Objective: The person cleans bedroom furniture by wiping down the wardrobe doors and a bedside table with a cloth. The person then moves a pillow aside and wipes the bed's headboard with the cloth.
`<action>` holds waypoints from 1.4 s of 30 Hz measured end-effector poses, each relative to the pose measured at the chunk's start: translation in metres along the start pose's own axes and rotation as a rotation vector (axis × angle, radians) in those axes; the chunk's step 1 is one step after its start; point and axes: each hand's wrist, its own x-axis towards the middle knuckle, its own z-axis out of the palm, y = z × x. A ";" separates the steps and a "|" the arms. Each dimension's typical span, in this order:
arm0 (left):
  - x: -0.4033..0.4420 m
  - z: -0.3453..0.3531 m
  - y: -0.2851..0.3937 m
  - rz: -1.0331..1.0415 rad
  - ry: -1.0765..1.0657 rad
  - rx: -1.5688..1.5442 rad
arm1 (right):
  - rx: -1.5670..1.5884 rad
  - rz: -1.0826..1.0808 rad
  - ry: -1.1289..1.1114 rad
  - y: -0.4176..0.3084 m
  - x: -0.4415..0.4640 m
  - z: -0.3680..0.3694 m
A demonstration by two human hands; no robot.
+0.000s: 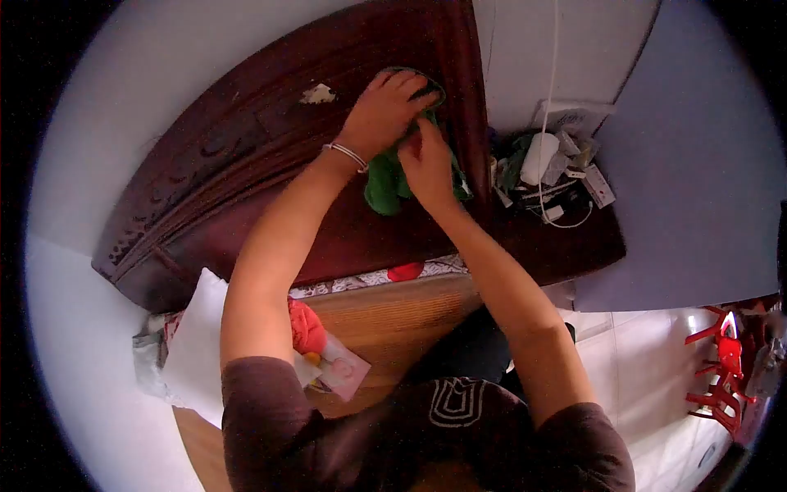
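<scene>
A crumpled green cloth (382, 185) lies against the dark wooden headboard (328, 221), part of it hidden under my hands. My left hand (387, 111), with a light bracelet at the wrist, has its fingers bent over the upper part of the cloth. Just below and to the right, my right hand (428, 160) closes on the same cloth with thumb and fingers together. The two hands nearly meet, and some fingertips are hidden.
A pale torn patch (319, 93) marks the headboard. On the side ledge at right sit a white roll (539, 159), small boxes and a white cable (548, 98). A white pillow (197, 353), red cloth (307, 326) and pink card (344, 369) lie lower left. Red stools (725, 361) stand far right.
</scene>
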 end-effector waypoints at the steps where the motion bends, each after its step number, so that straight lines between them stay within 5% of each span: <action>1: -0.002 0.000 0.004 0.002 -0.007 -0.002 | 0.046 0.038 -0.014 0.001 -0.006 0.001; 12: 0.002 0.013 0.035 -0.446 0.105 -0.204 | -0.005 -0.003 -0.031 0.009 -0.024 -0.010; 22: -0.003 0.023 0.025 -0.455 0.107 -0.384 | -0.009 -0.020 0.028 0.017 -0.028 -0.006; 27: -0.012 0.031 0.036 -0.579 0.337 -0.447 | -0.062 -0.019 -0.042 0.007 -0.031 -0.014; 35: 0.001 0.029 0.045 -0.529 0.263 -0.277 | -0.064 -0.007 -0.107 0.012 -0.029 -0.015; 42: 0.007 0.019 0.054 -0.611 0.196 -0.261 | -0.231 -0.041 0.131 0.011 -0.027 -0.031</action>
